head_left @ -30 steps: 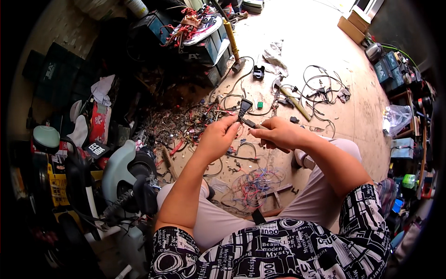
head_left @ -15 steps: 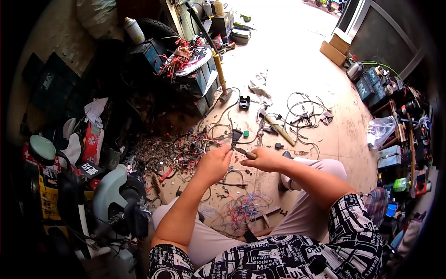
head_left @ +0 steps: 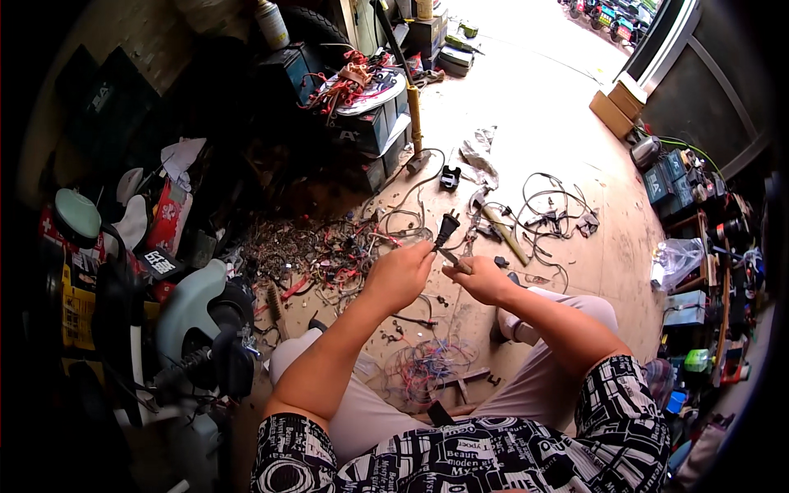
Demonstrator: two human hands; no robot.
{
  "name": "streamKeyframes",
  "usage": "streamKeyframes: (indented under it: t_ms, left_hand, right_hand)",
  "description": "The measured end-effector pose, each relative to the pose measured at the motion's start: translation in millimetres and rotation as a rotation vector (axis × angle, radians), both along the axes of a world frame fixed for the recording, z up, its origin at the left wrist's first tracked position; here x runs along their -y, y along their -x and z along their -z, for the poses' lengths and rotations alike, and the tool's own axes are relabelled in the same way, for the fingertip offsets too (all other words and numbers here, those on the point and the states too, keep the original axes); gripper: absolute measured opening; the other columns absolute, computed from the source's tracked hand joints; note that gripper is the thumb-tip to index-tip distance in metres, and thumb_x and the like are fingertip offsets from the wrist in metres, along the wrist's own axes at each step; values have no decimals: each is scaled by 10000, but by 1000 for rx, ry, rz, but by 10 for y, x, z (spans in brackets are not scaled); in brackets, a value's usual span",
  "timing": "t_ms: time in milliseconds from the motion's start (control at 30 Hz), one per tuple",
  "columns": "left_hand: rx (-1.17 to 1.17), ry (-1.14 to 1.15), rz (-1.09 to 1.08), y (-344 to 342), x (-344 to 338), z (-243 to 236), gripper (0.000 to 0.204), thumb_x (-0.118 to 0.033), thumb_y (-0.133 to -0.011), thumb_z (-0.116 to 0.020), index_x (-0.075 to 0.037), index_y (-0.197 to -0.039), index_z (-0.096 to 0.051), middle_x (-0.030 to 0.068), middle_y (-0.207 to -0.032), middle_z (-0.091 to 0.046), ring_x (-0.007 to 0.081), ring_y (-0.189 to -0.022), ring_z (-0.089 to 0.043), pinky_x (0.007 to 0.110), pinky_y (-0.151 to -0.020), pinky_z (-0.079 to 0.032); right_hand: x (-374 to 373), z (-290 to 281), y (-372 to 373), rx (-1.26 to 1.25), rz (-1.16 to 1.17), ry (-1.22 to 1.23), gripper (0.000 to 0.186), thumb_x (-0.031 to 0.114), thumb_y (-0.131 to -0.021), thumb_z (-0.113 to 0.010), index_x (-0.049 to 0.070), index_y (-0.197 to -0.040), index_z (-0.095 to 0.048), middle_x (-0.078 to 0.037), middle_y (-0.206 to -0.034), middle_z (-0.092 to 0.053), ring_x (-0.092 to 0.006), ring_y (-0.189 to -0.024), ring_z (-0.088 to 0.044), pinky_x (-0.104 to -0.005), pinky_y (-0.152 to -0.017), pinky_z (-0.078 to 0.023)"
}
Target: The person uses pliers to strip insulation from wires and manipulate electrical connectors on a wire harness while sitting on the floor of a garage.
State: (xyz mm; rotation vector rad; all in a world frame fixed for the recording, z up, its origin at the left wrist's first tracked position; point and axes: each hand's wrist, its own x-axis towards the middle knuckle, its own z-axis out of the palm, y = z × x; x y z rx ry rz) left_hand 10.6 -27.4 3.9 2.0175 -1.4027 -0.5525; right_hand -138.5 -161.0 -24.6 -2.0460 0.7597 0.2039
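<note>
My left hand (head_left: 401,276) is closed on a black two-prong power plug (head_left: 446,228). The plug points up and away, its prongs free beyond my fingers. Close by on the right, my right hand (head_left: 486,282) grips a short knife-like tool (head_left: 463,266) with a brown handle. Its narrow dark end reaches toward the base of the plug. Whether it touches the plug or its cord is too small to tell. Both hands are held out above the floor, in front of my bent knees.
Beyond my hands lie looped black cables (head_left: 549,205), a yellowish rod (head_left: 505,234) and a black connector (head_left: 449,178). Scrap bits (head_left: 316,251) cover the floor at left. A tangle of thin wires (head_left: 427,366) lies between my legs. Stacked batteries (head_left: 366,131) stand at far left; crowded shelves (head_left: 699,246) line the right.
The view has shifted, so the surroundings sit differently in the picture. The plug has tilted to the right and its prongs now show. Both hands keep their hold.
</note>
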Motion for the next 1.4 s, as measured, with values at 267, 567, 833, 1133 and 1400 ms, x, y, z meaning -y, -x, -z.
streamKeyframes:
  t_ms: [267, 567, 833, 1133, 1400]
  left_hand:
    - [43, -16, -91, 37, 65, 160, 183, -198, -906, -512, -36, -961, -578, 199, -860, -638, 383, -808, -616, 460, -691, -483]
    - [-254, 274, -258, 5, 131, 278, 166, -141, -898, -549, -1, -956, -617, 102, -704, -608, 213, -647, -608, 341, -597, -466]
    - [-492, 253, -271, 10, 161, 301, 182, -154, -912, -547, 9, -950, -618, 48, -678, -586, 115, -600, -516, 277, -562, -429]
    - [-513, 224, -254, 50, 155, 239, 179, -161, -924, -543, 0, -953, -616, 41, -657, -577, 90, -586, -526, 268, -539, -443]
    - [-455, 252, -221, 45, 162, 249, 174, -159, -925, -536, -6, -948, -616, 40, -662, -579, 101, -566, -534, 267, -535, -442]
  right_hand:
    - [35, 195, -13, 7, 65, 38, 333, 360, -867, -615, 38, -883, -697, -199, -670, -619, -304, -607, -604, -391, -598, -464]
    - [48, 196, -72, 80, 65, -363, 393, 394, -892, -562, 4, -872, -608, -41, -670, -606, -142, -618, -609, -294, -589, -483]
    - [49, -54, -33, 8, 28, -543, 379, 408, -914, -542, 45, -804, -549, -39, -678, -587, -107, -564, -550, -259, -490, -431]
    - [53, -9, 0, 8, 37, -635, 393, 399, -931, -525, 17, -844, -561, -60, -708, -590, -126, -486, -532, -267, -415, -413]
    - [78, 3, 23, -54, 71, -755, 428, 392, -957, -496, -21, -977, -605, -77, -728, -603, -178, -684, -603, -322, -597, -505]
